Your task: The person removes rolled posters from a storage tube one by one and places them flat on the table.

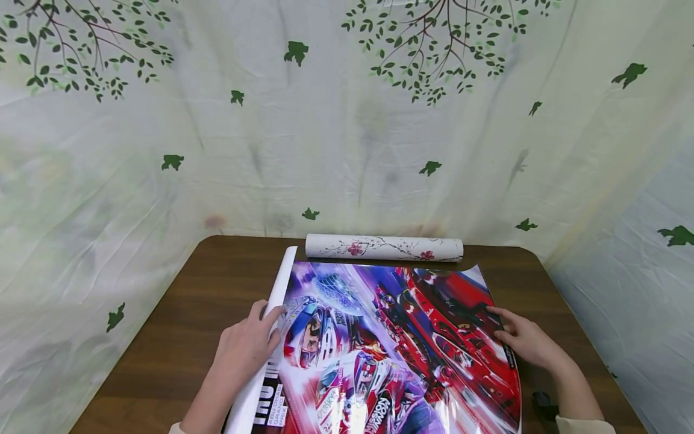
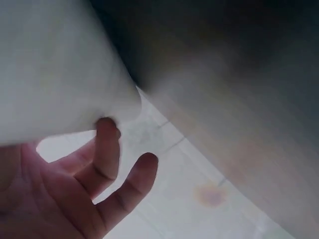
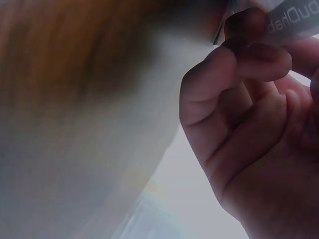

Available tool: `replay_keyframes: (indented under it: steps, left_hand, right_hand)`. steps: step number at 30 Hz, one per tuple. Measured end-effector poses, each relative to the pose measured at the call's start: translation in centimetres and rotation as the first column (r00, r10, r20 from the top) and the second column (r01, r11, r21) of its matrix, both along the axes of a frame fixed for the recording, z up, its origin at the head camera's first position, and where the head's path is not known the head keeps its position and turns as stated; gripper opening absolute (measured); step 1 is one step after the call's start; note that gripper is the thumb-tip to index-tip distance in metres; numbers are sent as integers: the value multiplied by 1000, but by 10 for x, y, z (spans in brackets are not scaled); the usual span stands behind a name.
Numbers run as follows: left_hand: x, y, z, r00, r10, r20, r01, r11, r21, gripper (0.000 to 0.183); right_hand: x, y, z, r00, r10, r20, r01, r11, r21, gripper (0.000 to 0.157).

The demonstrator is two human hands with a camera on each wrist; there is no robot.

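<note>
A glossy racing poster, printed with red cars and helmeted drivers, lies spread over the table. Its left edge curls into a white roll. My left hand holds this rolled edge, thumb over the printed side and fingers along the outer side. In the left wrist view, curled fingers meet the white back of the roll. At the poster's right edge, my right hand pinches the margin. The right wrist view shows bent fingers around a printed strip of the poster.
Behind the poster, a white roll with a pink blossom print lies across the back of the brown wooden table. A small black object sits near the right forearm. A leaf-patterned curtain hangs behind and at both sides.
</note>
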State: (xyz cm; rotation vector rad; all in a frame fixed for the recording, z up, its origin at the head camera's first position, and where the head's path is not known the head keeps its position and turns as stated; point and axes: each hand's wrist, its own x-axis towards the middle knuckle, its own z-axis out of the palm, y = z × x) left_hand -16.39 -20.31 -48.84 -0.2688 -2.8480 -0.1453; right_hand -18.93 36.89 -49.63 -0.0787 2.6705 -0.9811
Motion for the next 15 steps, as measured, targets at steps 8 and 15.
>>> replay_keyframes:
  steps: [8, 15]
  left_hand:
    - [-7, -32, 6, 983, 62, 170, -92, 981, 173, 34]
    - [-21, -65, 4, 969, 20, 248, -137, 873, 467, 27]
  right_hand:
    - [3, 0, -2, 999, -28, 26, 29, 998, -60, 63]
    - [7, 14, -8, 980, 123, 155, -76, 958, -277, 81]
